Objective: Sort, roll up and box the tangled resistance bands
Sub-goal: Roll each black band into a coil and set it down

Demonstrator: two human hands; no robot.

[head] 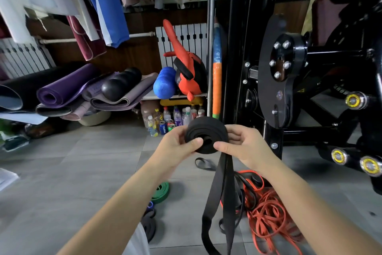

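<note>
A wide black resistance band is wound into a thick roll (206, 133) held up in front of me. My left hand (175, 147) grips the roll's left side, thumb on its face. From the other side my right hand (244, 147) pinches it, thumb near the centre. The band's unrolled tail (221, 203) hangs down from the roll toward the floor. Below on the tiles lie a tangle of thin red bands (268, 215) with black bands (246, 188) mixed in, a rolled green band (162, 191), a small blue roll (150, 205), black rolls (148, 225) and a loose black loop (204, 164).
A black gym machine (289, 68) stands close on the right. Rolled yoga mats (68, 89), a blue foam roller (164, 85) and a red and black bag (188, 73) lie along the back wall. Bottles and cans (171, 120) stand on the floor ahead. No box is in view.
</note>
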